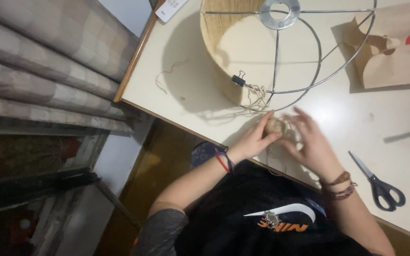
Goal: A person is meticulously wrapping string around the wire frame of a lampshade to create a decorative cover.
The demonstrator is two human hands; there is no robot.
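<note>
Ball of twine: small, tan, at the near edge of the table, just in front of the person's body. Left hand: fingers curled around the ball's left side, gripping it. Right hand: fingers spread and loosely bent, touching the ball's right side and the loose strands there; motion blur hides whether it pinches a strand.

Lampshade frame: wire rings and spokes with a metal centre ring, partly wrapped in tan twine on its left wall; stands just beyond the hands. Black binder clip on its lower rim, with loose twine ends hanging below.

Scissors: dark handles, closed, right of the right hand, near the front edge. Open table surface lies between them and the frame.

Brown paper bag: flat, with a red mark, far right corner. White flat item: far left edge, cut off by the picture. Stray thread: left part of the table, near the wooden left edge.
</note>
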